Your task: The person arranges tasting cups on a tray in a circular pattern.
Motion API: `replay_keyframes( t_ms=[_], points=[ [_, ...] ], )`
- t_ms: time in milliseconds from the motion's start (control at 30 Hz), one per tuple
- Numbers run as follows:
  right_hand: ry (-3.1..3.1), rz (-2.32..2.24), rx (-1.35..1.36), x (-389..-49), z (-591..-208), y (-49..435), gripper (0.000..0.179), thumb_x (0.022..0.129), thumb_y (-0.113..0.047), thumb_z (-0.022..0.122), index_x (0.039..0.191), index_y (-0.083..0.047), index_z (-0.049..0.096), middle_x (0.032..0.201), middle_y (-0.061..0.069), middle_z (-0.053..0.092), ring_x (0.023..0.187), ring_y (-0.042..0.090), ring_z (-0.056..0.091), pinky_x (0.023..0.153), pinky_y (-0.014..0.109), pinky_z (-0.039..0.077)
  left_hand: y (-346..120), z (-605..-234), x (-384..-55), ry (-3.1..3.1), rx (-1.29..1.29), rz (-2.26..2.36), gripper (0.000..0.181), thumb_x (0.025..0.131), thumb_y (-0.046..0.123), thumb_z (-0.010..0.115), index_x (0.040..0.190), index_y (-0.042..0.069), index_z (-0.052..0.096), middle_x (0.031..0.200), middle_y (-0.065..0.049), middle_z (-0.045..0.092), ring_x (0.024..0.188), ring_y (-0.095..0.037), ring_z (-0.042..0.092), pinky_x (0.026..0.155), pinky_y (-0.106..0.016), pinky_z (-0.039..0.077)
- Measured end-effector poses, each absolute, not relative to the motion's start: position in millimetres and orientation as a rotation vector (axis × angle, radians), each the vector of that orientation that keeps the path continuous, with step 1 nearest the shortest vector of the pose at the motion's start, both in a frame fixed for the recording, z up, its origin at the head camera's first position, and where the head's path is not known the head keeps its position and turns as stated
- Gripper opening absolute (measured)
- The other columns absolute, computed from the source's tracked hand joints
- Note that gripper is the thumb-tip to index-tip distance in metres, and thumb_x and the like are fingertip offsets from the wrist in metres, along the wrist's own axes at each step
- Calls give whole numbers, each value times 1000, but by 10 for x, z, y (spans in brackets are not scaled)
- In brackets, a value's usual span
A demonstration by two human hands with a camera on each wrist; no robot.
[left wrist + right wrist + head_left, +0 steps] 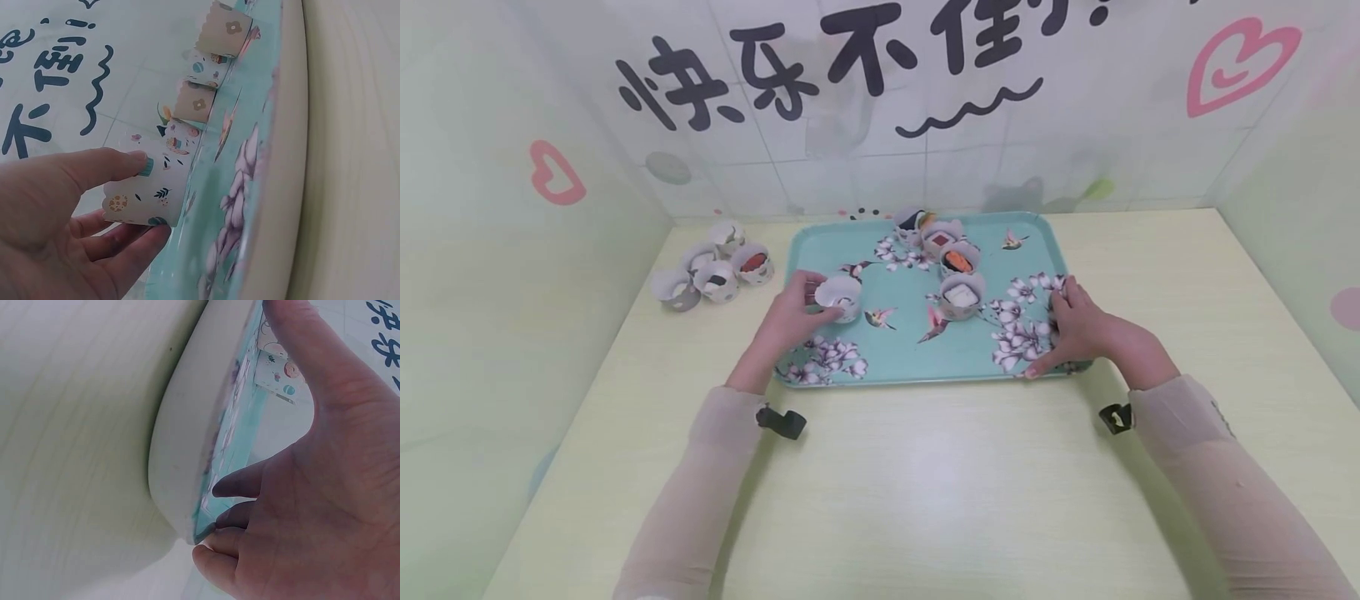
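Observation:
My left hand (pixel 792 315) grips a patterned paper cup (pixel 841 302) with a scalloped rim, thumb on one side and fingers on the other. The cup stands upright over the left part of a turquoise tray (pixel 910 357) printed with flowers and birds. My right hand (pixel 1078 327) rests on the tray's right edge, its thumb at the front rim and the fingers spread along the side. To the right of the held cup, a row of similar cups stands on the tray: one with a white piece (pixel 961 297), another with orange sushi (pixel 957 262), and more behind.
Several more paper cups (pixel 718 282) stand grouped on the table (pixel 880 492) left of the tray, one with a red filling (pixel 753 264). A white wall (pixel 865 179) with black lettering rises directly behind the tray.

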State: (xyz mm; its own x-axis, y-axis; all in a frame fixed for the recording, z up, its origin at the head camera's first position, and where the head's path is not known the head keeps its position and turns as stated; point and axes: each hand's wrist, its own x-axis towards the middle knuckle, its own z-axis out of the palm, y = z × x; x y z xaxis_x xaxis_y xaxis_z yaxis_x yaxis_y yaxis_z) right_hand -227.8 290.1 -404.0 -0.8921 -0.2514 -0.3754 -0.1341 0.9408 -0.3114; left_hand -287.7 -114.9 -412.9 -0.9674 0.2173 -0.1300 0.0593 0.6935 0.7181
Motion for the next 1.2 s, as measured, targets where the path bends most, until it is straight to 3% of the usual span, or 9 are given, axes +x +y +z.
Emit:
replay_keyframes(
  t_ms=[633, 1000, 1200],
  points=[
    [2662, -394, -263, -2302, -4054, 2899, 143, 55, -65, 79, 141, 19, 1, 144, 41, -16, 135, 55, -7, 108, 63, 15, -703, -4168, -2823, 2593, 526, 1154, 54, 85, 25, 70, 127, 8, 41, 127, -12, 53, 120, -26, 51, 98, -39, 45],
    [2658, -414, -254, -2292, -4034, 2889, 142, 56, -63, 80, 141, 19, 1, 145, 40, -18, 136, 54, -8, 110, 62, 13, -452, -4186, -2809, 2559, 664, 1146, 54, 84, 23, 72, 126, 6, 43, 115, -9, 58, 103, -19, 57, 85, -32, 50],
    [2658, -409, -265, -2285, -4031, 2888, 142, 56, -62, 81, 140, 20, 1, 144, 41, -18, 136, 54, -8, 110, 62, 13, -332, -4193, -2799, 2533, 656, 1142, 52, 84, 24, 72, 125, 9, 43, 117, -6, 58, 107, -17, 57, 88, -29, 50]
  ],
)
